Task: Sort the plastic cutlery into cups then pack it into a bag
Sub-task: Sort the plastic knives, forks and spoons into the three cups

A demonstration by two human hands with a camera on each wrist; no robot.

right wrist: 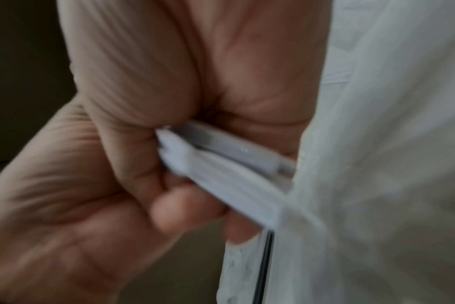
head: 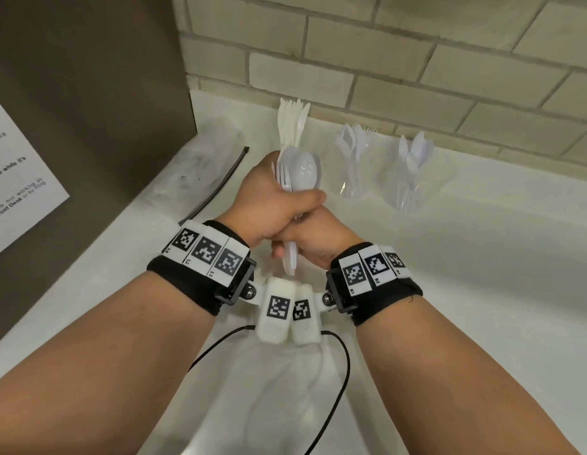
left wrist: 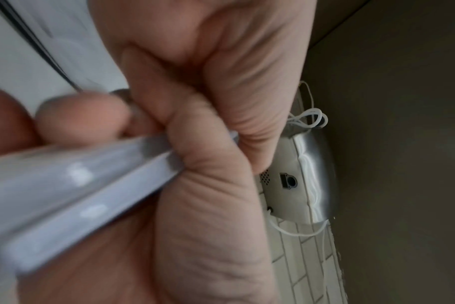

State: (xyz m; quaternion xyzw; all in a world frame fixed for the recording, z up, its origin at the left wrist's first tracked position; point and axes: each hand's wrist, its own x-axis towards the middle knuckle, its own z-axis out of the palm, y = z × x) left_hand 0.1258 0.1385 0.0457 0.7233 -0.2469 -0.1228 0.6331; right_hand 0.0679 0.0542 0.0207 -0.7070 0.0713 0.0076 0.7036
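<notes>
Head view showed both hands meeting over the white counter (head: 482,257), wrapped round one bundle of white plastic cutlery (head: 293,169). The left hand (head: 272,205) was curled round the middle of the bundle, thumb laid across the front just below a spoon bowl, while the right hand (head: 315,241) pinched the handle ends lower down. Knife tips stood up behind the fist; whether they belonged to the bundle or to a cup hidden behind it, I could not tell. Further back by the tiled wall stood a clear cup of forks (head: 353,165) and, beside it, a clear cup of spoons (head: 413,172). A clear zip bag (head: 200,165) lay flat to the left.

Stuff like that looked feather-light, smooth and slippery, apt to fan out or slide from a loose fist. I judged the handles, bunched together, the best place to hold, squeezed gently, since thin tines could snap.
</notes>
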